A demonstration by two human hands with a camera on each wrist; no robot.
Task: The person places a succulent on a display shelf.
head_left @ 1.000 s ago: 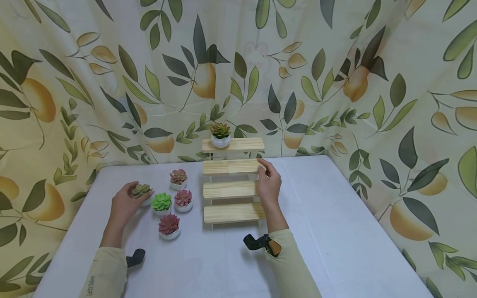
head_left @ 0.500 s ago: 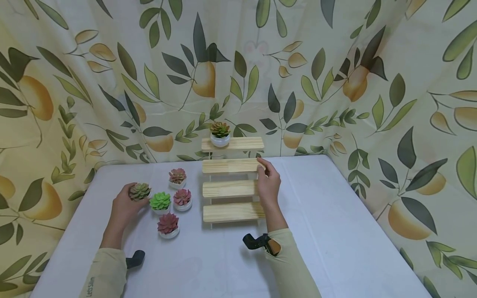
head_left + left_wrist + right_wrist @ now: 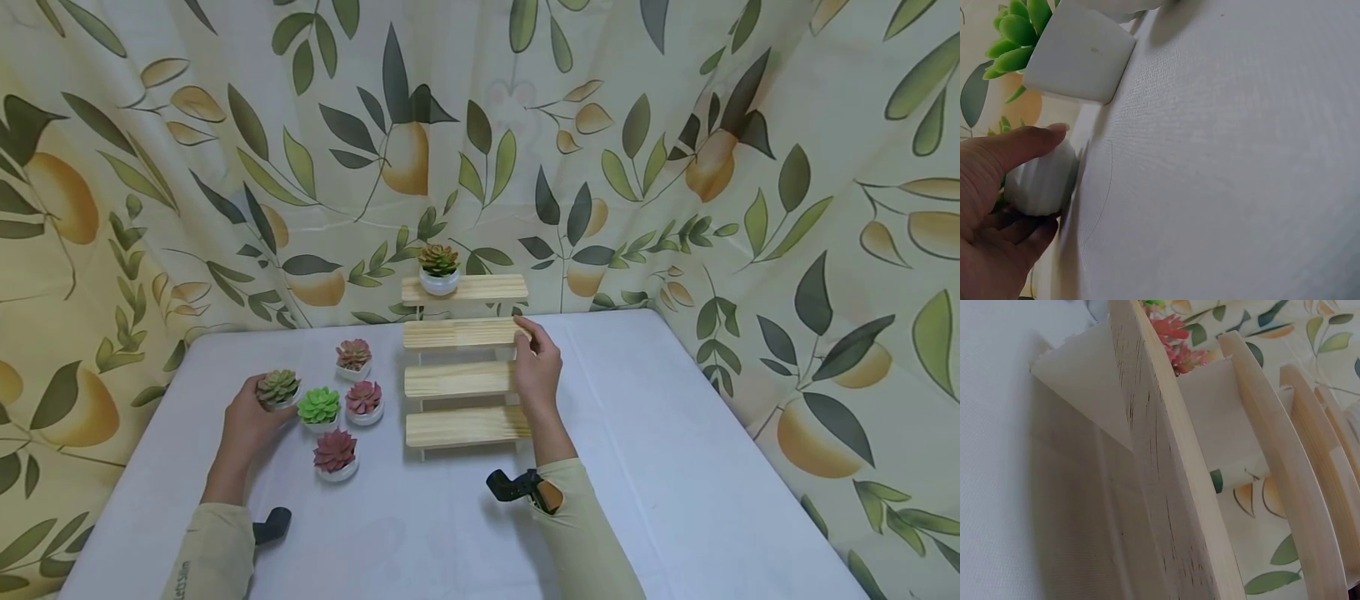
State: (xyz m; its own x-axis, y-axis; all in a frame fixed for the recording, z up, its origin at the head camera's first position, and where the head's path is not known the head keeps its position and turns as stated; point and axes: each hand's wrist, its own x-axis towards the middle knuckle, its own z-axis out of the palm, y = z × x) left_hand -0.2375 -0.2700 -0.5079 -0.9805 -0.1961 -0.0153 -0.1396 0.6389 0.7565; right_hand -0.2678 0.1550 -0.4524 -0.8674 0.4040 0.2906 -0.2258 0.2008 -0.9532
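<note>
In the head view my left hand [image 3: 251,422] grips a dusty-green potted succulent [image 3: 277,387] at the table's left. The left wrist view shows its ribbed white pot [image 3: 1044,178] between thumb and fingers, close to the tabletop; whether it touches is unclear. Next to it sits a bright green succulent [image 3: 319,406] in a white pot. My right hand [image 3: 538,367] holds the right end of a wooden stepped stand [image 3: 461,380], thumb and index finger at the second board from the top. On the top board stands a green succulent with reddish tips [image 3: 438,268].
Between the left hand and the stand are a dusty-pink succulent [image 3: 352,357], a pink one [image 3: 364,400] and a dark red one [image 3: 335,452], all in white pots. A white cloth [image 3: 420,533] covers the table. A fruit-patterned curtain [image 3: 480,150] hangs behind the stand.
My left hand has shifted lower around the pot, its thumb moving from beside the leaves to below them, and more of the pot shows. The right hand stays at the stand.
</note>
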